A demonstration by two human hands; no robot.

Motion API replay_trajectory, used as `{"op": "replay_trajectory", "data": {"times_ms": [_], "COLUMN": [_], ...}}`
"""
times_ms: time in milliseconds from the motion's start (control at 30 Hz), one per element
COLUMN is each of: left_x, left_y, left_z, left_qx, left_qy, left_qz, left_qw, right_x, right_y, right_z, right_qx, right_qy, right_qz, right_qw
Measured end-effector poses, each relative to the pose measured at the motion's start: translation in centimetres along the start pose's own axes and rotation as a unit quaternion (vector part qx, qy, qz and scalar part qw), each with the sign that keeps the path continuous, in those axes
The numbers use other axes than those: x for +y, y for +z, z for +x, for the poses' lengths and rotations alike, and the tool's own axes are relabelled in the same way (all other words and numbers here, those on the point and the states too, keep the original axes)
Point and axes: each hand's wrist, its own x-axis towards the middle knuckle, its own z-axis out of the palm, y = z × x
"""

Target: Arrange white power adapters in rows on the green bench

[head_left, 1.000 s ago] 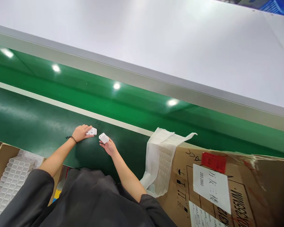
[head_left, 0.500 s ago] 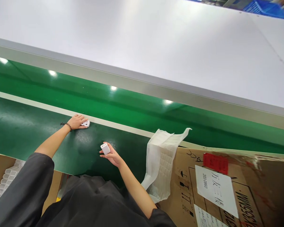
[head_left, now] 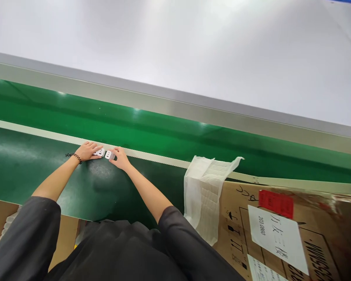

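In the head view, the left hand [head_left: 87, 151] is partly closed, thumb and fingers around at least one white charger [head_left: 101, 152] on the green tabletop [head_left: 152, 187], its end jutting past the fingertips and the exact count under the palm hidden. The right hand [head_left: 120, 158] is closed to a pinch on one second charger [head_left: 108, 155], just beside the first and near the pale strip [head_left: 158, 157]. Well apart to the right are one cardboard box [head_left: 232, 195] and one white sheet [head_left: 203, 195] hanging at its edge.
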Motion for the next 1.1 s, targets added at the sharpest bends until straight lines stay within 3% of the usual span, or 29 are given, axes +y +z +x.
{"op": "replay_trajectory", "data": {"times_ms": [167, 300, 367, 433, 567, 667, 800, 900, 933, 1000, 1033, 1100], "left_x": [-0.3, 0.7, 2.9, 5.7, 11.9, 19.5, 30.1, 34.8, 35.7, 36.7, 36.9, 36.8], "left_y": [-0.4, -2.6, -3.4, -2.9, 2.4, 6.2, 8.4, 9.5, 9.9, 10.6, 10.9, 11.4], "left_z": [-0.2, -0.6, -1.3, -2.1, -1.5, 0.7, 3.5, 5.7, 6.3, 7.4, 7.8, 8.2], "left_qx": [-0.002, 0.048, 0.103, 0.182, 0.254, 0.223, 0.163, 0.132, 0.124, 0.114, 0.113, 0.116], "left_qy": [-0.02, -0.029, -0.022, -0.039, -0.029, 0.033, 0.069, 0.099, 0.103, 0.098, 0.096, 0.103], "left_qz": [0.0, 0.012, 0.015, 0.009, -0.07, -0.176, -0.238, -0.261, -0.261, -0.252, -0.248, -0.238], "left_qw": [1.0, 0.998, 0.994, 0.983, 0.964, 0.958, 0.955, 0.951, 0.952, 0.956, 0.957, 0.959], "right_x": [-0.2, 0.1, 0.1, -0.1, -1.8, -5.4, -14.2, -20.8, -22.4, -24.1, -24.2, -22.9], "right_y": [2.5, 0.7, -1.3, -3.2, -5.9, -8.0, -11.9, -16.1, -17.8, -22.1, -24.7, -30.7], "right_z": [0.8, -3.2, -7.7, -13.7, -26.9, -37.4, -51.6, -60.2, -62.3, -65.1, -65.7, -65.7], "right_qx": [-0.035, -0.009, 0.023, 0.059, 0.117, 0.099, 0.069, 0.027, 0.043, 0.141, 0.216, 0.34], "right_qy": [-0.001, 0.031, 0.055, 0.075, 0.101, 0.072, 0.009, 0.048, 0.053, 0.087, 0.12, 0.215], "right_qz": [0.007, 0.02, 0.026, 0.036, 0.065, 0.125, 0.073, 0.032, 0.006, -0.073, -0.125, -0.235], "right_qw": [0.999, 0.999, 0.998, 0.995, 0.986, 0.985, 0.995, 0.998, 0.998, 0.983, 0.961, 0.885]}}
